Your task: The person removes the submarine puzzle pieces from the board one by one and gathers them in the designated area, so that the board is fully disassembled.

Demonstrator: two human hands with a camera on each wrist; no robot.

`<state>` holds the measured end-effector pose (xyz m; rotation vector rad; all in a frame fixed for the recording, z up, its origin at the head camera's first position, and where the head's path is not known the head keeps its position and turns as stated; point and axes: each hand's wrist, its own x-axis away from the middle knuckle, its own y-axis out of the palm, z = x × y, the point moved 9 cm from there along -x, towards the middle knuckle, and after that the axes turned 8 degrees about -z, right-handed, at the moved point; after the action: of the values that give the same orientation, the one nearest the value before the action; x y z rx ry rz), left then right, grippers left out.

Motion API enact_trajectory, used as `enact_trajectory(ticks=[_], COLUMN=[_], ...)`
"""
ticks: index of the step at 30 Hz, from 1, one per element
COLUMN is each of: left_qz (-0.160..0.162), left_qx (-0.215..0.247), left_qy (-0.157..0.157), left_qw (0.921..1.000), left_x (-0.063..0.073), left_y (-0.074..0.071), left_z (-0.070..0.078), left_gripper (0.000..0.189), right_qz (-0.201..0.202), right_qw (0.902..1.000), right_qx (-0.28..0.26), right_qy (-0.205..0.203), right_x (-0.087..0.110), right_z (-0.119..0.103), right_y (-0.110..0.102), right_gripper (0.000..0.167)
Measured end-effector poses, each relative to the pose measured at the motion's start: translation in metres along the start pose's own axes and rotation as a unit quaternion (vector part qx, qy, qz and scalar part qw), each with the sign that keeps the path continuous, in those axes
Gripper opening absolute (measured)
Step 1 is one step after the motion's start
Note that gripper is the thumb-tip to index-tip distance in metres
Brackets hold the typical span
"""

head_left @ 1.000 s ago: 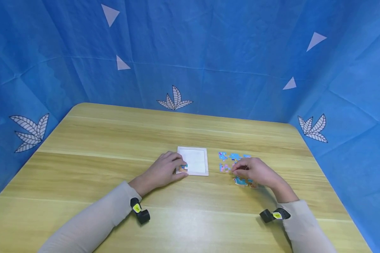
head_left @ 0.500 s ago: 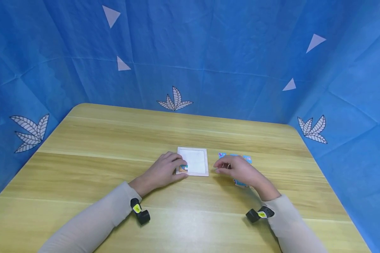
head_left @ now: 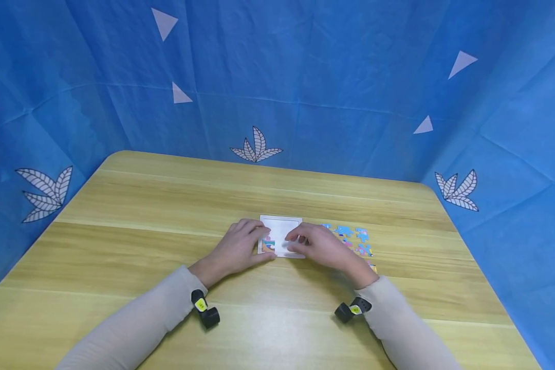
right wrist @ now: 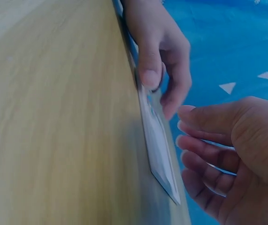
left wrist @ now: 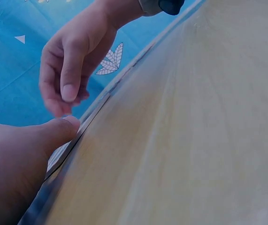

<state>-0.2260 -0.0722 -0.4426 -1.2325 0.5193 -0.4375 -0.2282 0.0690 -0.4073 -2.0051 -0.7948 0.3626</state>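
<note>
A white square puzzle frame (head_left: pixel 288 226) lies on the table. In its near left corner sits a jigsaw piece (head_left: pixel 269 247) with orange and teal print; a bit of pink shows above it. My left hand (head_left: pixel 236 244) holds the frame at this corner, thumb at the near edge and index finger curved over the piece. Over the right half of the frame is my right hand (head_left: pixel 321 246), thumb and index fingertips apart. In the right wrist view the right hand's fingers (right wrist: pixel 209 150) are loosely bent, with nothing visible between them.
Several loose blue and pink jigsaw pieces (head_left: pixel 362 235) lie right of the frame, partly hidden behind the right hand. A wood-grain table (head_left: pixel 176 195) carries everything. Blue cloth (head_left: pixel 333 67) with white leaf and triangle prints hangs behind it and along both sides.
My right hand has moved left from the loose pieces to over the frame. My left hand stays at the corner; its index finger has lifted slightly, and pink shows above the corner piece.
</note>
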Motion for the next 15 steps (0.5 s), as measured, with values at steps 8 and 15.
enact_trajectory(ticks=[8, 15], left_qz=[-0.007, -0.024], left_qx=[-0.01, -0.011], left_qy=[-0.008, -0.012], left_qw=[0.9999, 0.9996], left_x=[0.0, 0.0], left_y=[0.001, 0.005], left_z=[-0.003, -0.003], left_gripper=[0.077, 0.08], right_qz=[0.008, 0.009], right_qw=[0.9991, 0.9982], right_qx=[0.033, 0.051], right_qy=[-0.024, -0.03], right_x=[-0.019, -0.031], right_z=[-0.01, -0.015], right_y=[0.012, 0.021], right_gripper=[0.018, 0.017])
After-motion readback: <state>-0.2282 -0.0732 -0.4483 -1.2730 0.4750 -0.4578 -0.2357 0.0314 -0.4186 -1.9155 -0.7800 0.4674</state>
